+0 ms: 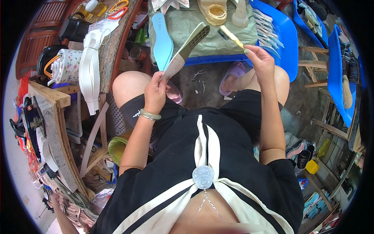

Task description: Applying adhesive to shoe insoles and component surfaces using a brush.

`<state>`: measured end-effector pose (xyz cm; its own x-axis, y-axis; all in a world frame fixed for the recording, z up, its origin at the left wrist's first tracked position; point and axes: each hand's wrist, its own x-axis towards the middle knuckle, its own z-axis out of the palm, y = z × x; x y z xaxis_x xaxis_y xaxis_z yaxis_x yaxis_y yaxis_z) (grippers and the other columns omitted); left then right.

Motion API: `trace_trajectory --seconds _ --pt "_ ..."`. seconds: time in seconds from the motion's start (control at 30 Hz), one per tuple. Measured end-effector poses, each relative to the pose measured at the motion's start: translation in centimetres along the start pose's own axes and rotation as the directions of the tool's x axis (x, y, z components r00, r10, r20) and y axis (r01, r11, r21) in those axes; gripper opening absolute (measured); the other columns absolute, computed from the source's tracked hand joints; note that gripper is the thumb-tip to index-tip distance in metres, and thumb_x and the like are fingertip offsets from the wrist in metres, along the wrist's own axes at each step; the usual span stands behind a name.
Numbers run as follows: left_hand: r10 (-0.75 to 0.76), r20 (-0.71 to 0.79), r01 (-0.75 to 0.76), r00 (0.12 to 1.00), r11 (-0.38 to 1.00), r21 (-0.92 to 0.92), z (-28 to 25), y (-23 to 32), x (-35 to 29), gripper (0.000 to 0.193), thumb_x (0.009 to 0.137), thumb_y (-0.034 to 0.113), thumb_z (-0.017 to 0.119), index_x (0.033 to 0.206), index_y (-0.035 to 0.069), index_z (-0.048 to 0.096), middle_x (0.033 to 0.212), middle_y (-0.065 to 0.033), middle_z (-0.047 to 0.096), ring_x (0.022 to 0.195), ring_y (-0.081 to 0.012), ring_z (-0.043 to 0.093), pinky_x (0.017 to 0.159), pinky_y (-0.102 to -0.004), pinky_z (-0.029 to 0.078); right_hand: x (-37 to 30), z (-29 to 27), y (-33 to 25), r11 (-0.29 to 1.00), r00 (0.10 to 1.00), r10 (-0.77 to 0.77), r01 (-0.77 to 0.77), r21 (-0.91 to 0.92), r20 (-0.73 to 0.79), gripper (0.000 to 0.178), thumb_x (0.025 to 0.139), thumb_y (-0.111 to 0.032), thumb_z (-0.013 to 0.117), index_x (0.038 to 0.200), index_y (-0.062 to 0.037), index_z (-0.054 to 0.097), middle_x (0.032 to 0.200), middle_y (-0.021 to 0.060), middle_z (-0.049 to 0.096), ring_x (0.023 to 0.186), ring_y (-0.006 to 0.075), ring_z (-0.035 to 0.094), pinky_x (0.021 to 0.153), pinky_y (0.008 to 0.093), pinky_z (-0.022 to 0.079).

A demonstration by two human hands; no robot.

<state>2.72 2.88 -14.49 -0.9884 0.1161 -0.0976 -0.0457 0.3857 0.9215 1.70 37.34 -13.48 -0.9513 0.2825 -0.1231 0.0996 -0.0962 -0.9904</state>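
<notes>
My left hand [155, 93] is closed on the heel end of an insole board [186, 50], pale at the near end and olive with a dark patterned patch at the far end. It is tilted up over the work surface. Right behind it is a light blue insole [161, 43]; whether my left fingers hold it too, I cannot tell. Pinched in my right hand [261, 62] is a slim brush [232, 37] with yellowish glue-like stuff on it, its tip toward a crusted, cream-coloured glue pot [216, 15]. The pot stands on the green cloth [206, 41].
A pale bottle-shaped thing [240, 17] stands beside the pot. On the right, a blue tray [286, 43] holds stacked white pieces [267, 29]. White strips [90, 70] hang off the wooden table at left, near orange-handled scissors [118, 8]. More blue trays [339, 74] stand on wooden racks.
</notes>
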Motion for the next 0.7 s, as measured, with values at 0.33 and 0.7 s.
trace_trajectory --seconds 0.33,0.7 --pt "0.100 -0.085 -0.086 0.991 0.985 0.148 1.5 2.4 -0.4 0.017 0.090 0.007 0.053 0.105 0.008 0.060 0.065 -0.0066 0.058 0.056 -0.0146 0.059 0.052 -0.0282 0.046 -2.1 7.1 -2.3 0.861 0.930 -0.236 0.335 -0.383 0.283 0.017 0.081 -0.008 0.066 0.098 -0.0034 0.069 0.088 0.0046 0.070 0.081 0.0079 0.062 0.074 0.0222 0.048" --pt "-0.097 0.045 0.105 0.994 0.959 -0.263 2.7 2.0 -0.1 0.019 0.091 0.011 0.051 0.107 0.003 0.057 0.076 -0.0023 0.065 0.052 -0.0048 0.051 0.047 -0.0193 0.042 -0.1 6.3 -2.1 0.817 0.944 -0.324 0.316 -0.482 0.070 0.017 0.082 -0.019 0.065 0.094 -0.0089 0.070 0.076 0.0103 0.069 0.068 0.0118 0.064 0.063 0.0263 0.049"
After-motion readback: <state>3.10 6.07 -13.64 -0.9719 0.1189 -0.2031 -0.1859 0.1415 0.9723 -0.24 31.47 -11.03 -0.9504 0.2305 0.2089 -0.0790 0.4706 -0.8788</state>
